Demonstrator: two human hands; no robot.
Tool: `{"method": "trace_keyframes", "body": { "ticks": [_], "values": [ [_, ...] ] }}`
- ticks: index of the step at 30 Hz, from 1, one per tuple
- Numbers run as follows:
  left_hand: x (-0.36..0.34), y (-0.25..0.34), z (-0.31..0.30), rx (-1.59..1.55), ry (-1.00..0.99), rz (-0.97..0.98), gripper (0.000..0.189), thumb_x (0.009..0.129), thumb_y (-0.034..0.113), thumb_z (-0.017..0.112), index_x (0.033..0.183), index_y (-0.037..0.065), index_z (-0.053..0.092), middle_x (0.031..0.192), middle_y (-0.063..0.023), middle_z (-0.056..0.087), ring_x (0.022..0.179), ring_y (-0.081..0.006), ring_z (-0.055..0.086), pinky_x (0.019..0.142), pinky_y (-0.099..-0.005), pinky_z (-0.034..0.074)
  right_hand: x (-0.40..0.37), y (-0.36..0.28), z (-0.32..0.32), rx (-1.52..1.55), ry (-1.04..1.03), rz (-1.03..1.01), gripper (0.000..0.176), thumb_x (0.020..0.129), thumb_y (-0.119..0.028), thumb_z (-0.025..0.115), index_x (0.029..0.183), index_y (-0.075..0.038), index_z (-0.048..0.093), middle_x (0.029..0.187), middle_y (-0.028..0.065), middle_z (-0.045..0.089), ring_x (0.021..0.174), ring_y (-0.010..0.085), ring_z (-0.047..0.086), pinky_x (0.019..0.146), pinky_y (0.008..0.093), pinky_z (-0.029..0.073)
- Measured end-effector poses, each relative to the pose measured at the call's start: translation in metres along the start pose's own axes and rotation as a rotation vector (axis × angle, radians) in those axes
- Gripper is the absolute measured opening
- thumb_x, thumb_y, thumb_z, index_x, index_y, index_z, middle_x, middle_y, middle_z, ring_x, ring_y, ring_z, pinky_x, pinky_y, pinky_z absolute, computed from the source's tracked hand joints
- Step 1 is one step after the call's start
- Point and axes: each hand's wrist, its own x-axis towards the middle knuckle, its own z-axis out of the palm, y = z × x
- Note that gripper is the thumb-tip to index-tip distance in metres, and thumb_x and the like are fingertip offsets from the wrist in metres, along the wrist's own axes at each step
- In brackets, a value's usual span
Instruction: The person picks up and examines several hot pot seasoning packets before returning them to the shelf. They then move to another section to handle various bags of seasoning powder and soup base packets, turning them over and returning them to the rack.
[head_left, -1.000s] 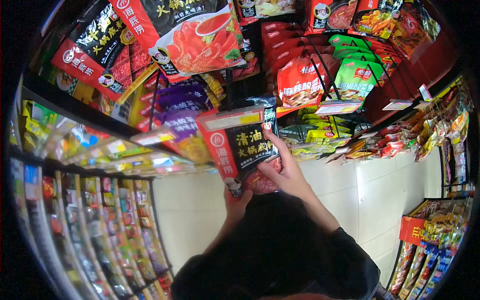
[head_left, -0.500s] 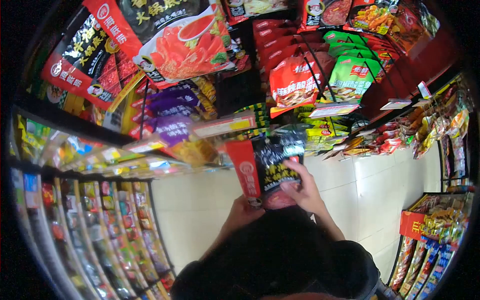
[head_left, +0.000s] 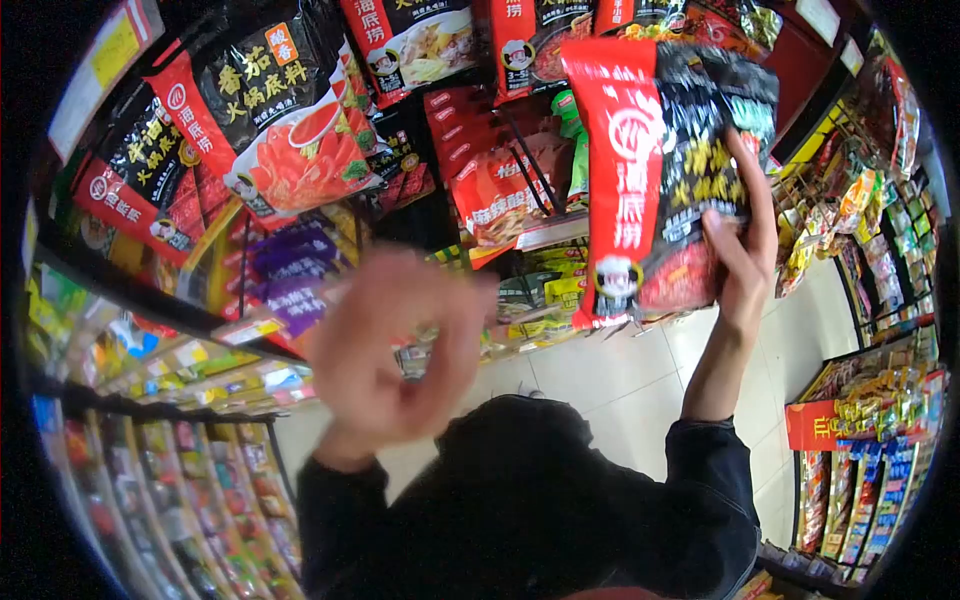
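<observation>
My right hand [head_left: 745, 250] grips the right side of a red and black packet of hot pot soup base [head_left: 650, 190]. The packet is upright in front of the shelf, its printed front towards me, covering part of the display behind it. My left hand [head_left: 400, 345] is off the packet, raised at the left before the lower shelf. Motion smears its fingers; they look curved around a gap, and I make out nothing in them. Nearest to it are purple packets [head_left: 295, 270]. A tomato hot pot base packet [head_left: 290, 120] hangs above it.
Red packets [head_left: 490, 190] hang in a row on hooks at the back. Snack racks [head_left: 170, 490] line the lower left, and a stand with a red sign [head_left: 815, 425] is at the right. Pale floor tiles [head_left: 600, 380] show below the shelf.
The hot pot base packet has gone up and to the right with my right hand. My left hand has let go of it and moved up and left. The view has shifted too.
</observation>
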Motion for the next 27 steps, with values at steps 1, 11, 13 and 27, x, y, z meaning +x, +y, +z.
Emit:
{"method": "trace_keyframes", "body": {
  "ticks": [1, 11, 13, 27],
  "values": [
    [0.033, 0.005, 0.001, 0.187, 0.031, 0.031, 0.025, 0.083, -0.006, 0.071, 0.106, 0.002, 0.068, 0.085, -0.0079, 0.071, 0.069, -0.0180, 0.065, 0.067, -0.0311, 0.048, 0.011, 0.005, 0.001, 0.023, 0.000, -0.049, 0.070, 0.086, -0.012, 0.064, 0.152, 0.005, 0.045, 0.158, 0.0167, 0.045, 0.149, 0.0246, 0.038, 0.125, 0.0372, 0.020],
    [0.198, -0.033, 0.051, -0.226, -0.390, -0.334, 0.041, 0.096, 0.034, 0.073, 0.108, -0.005, 0.068, 0.102, -0.0129, 0.072, 0.089, -0.0146, 0.068, 0.079, -0.0299, 0.055, 0.065, 0.018, 0.011, 0.148, -0.078, -0.379, 0.059, 0.091, -0.006, 0.064, 0.149, 0.001, 0.051, 0.155, 0.0126, 0.051, 0.141, 0.0211, 0.046, 0.120, 0.0333, 0.029],
    [0.200, -0.020, 0.051, -0.304, -0.344, -0.302, 0.032, 0.096, 0.026, 0.074, 0.109, -0.003, 0.069, 0.093, -0.0076, 0.073, 0.078, -0.0108, 0.068, 0.073, -0.0261, 0.055, 0.068, 0.021, 0.012, 0.174, -0.065, -0.401, 0.059, 0.093, -0.006, 0.063, 0.150, 0.001, 0.049, 0.155, 0.0130, 0.050, 0.140, 0.0215, 0.047, 0.119, 0.0329, 0.030],
    [0.237, -0.027, 0.086, -0.334, -0.028, -0.214, 0.031, 0.098, 0.015, 0.070, 0.121, -0.006, 0.070, 0.109, -0.0103, 0.075, 0.090, -0.0125, 0.071, 0.078, -0.0258, 0.057, 0.103, 0.018, 0.014, 0.243, -0.024, -0.378, 0.061, 0.095, -0.005, 0.059, 0.154, -0.001, 0.044, 0.159, 0.0114, 0.045, 0.146, 0.0184, 0.041, 0.121, 0.0315, 0.028]
  ]
}}
